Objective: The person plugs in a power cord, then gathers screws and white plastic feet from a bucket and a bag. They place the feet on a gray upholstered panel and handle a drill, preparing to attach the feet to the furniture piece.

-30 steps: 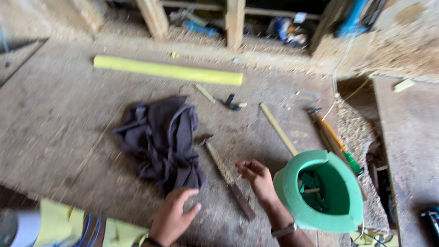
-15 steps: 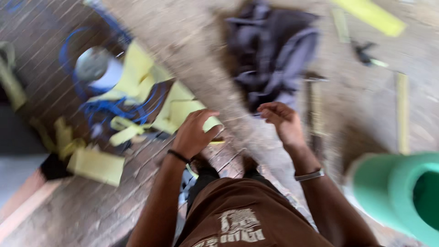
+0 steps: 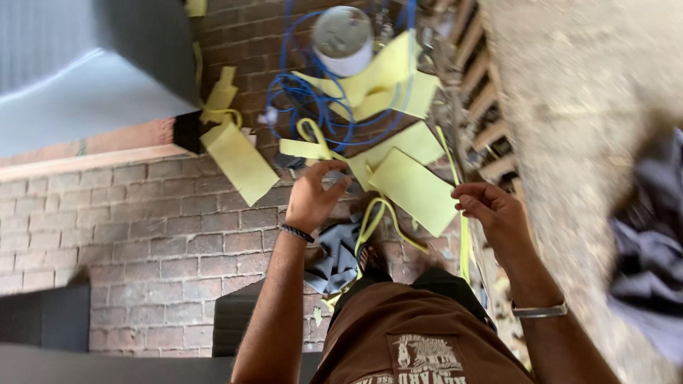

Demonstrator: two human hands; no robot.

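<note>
- Nearest the camera: brown shirt (image 3: pixel 420 348) with a pale printed patch, filling the bottom centre of the view.
- Left forearm rising from the bottom edge, dark braided band (image 3: pixel 297 232) at the wrist.
- Right forearm rising from bottom right, metal bangle (image 3: pixel 538 310) at the wrist.
- Left hand (image 3: pixel 313 195): raised over the brick floor (image 3: pixel 135 235), fingers curled loosely inward, thumb and fingertips near one another; no object seen between them. Whether anything is pinched cannot be told.
- Right hand (image 3: pixel 491 210): held apart from the left, fingers bent and slightly separated, empty as far as visible.
- Between and just beyond both hands: flat yellow foam sheet (image 3: pixel 413 188), rectangular, lying on the floor, nearest thing to either hand; not touched by either.
- Below the left hand: crumpled grey cloth (image 3: pixel 338 256) on the bricks, crossed by a thin yellow foam strip (image 3: pixel 373 220) looping downward.
- Left of the hands: second yellow foam piece (image 3: pixel 238 160), tilted, resting near the edge of a grey slab (image 3: pixel 78 99).
- Further out: more yellow offcuts (image 3: pixel 388 78) overlapping, tangled with a blue cable (image 3: pixel 299 92) in loose coils.
- Farthest: white cylindrical roll (image 3: pixel 343 32) standing among the cable coils at the top of the view.
- Right side: pale rough board surface (image 3: pixel 583 92), blurred, with a dark garment (image 3: pixel 647 220) lying at its right edge.
</note>
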